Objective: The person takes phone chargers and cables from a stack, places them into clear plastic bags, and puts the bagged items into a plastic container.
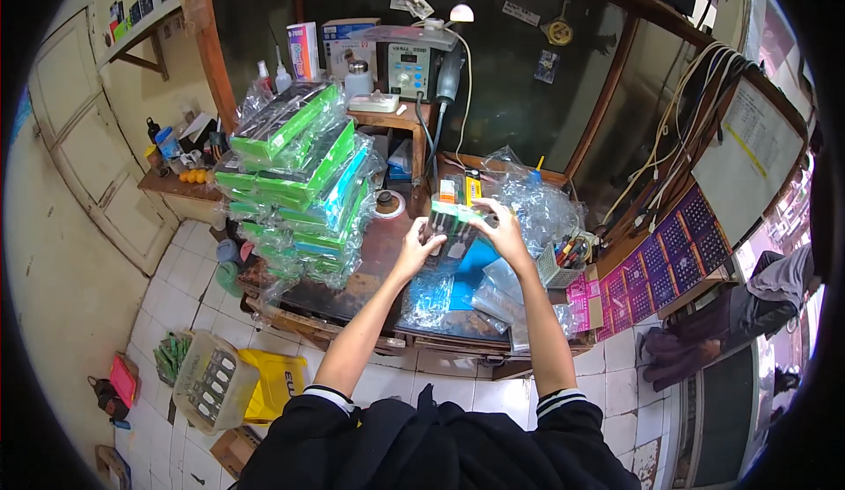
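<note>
Above the middle of the desk, both my hands are on a small black box with a green end [451,236]. My left hand [416,248] grips its left side with the fingers and thumb. At its upper right edge, the thumb and fingers of my right hand [502,228] are closed on it. Beneath the box lie crumpled clear plastic [429,300] and a flat blue sheet [475,265]. Just behind it stand a small orange-and-white item [447,190] and a yellow one [473,188]. A roll of tape [387,204] rests left of my left hand.
A tall stack of plastic-wrapped green and black boxes [299,186] fills the desk's left side. More clear plastic [537,199] and a basket of tools [562,264] are at the right. A soldering station [407,72] stands behind. On the floor is a plastic bin [211,384].
</note>
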Available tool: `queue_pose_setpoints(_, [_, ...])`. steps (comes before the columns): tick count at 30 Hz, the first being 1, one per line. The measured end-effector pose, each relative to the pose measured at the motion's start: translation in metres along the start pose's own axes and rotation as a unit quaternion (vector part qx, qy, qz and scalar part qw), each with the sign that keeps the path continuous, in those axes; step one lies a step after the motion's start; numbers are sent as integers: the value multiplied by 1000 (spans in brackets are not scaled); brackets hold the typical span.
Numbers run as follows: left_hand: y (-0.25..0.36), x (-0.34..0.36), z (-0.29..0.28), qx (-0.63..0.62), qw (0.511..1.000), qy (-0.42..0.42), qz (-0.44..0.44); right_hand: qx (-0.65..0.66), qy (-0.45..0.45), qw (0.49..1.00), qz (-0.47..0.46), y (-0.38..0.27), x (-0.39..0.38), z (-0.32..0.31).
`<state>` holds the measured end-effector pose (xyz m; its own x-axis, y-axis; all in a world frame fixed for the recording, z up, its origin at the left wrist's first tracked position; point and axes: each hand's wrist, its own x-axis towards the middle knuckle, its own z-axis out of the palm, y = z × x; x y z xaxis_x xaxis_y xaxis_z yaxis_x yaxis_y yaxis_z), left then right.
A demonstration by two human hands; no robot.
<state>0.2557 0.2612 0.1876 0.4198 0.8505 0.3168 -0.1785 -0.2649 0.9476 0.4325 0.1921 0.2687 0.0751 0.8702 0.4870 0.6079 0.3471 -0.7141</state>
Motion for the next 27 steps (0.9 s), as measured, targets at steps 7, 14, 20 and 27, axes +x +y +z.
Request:
queue_pose_setpoints(7, [10,5,-3,-38,999,-10,19,207,68,969,118,16,-8,15])
queue_pose_setpoints(14, [20,13,3,-36,997,44,57,241,94,961,102,12,-4,29])
queue_pose_setpoints(20, [47,24,5,-48,992,69,98,211,110,970,45,-5,-8,31])
queue_pose_setpoints(27, [75,31,4,-81,989,56,108,222,66,970,73,-9,-16,33])
